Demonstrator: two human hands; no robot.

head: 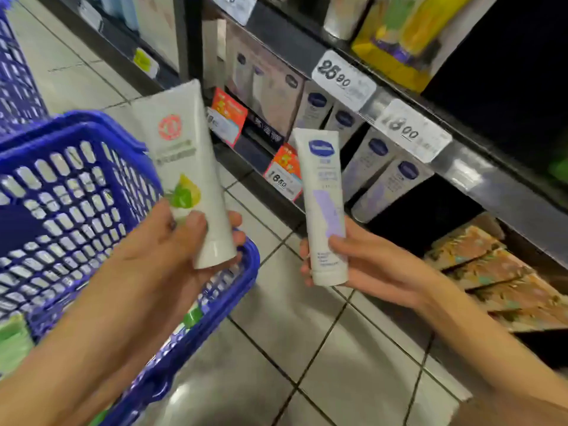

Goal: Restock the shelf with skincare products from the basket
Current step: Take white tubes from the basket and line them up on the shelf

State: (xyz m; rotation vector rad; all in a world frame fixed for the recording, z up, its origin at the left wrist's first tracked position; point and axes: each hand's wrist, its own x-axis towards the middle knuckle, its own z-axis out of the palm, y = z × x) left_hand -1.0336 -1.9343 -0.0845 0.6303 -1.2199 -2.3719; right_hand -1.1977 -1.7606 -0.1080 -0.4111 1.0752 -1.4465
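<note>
Store shelf point(522, 204) fills the upper right, one tier carrying a row of lilac-labelled boxes point(378, 176). Blue basket point(92, 167) sits lower left, on the floor side away from the shelf. Left hand point(166, 244), fingers curled round the cap end, holds a white leaf-marked tube point(181, 155) upright above the basket rim. Right hand point(365, 256), the nearer to the shelf, grips a lilac tube point(325, 195) low down, long axis near vertical, crimp uppermost; the matching boxes lie just beyond it, up and rightward. No obstacle appears between; price tags point(344, 79) overhang the tier edge above
</note>
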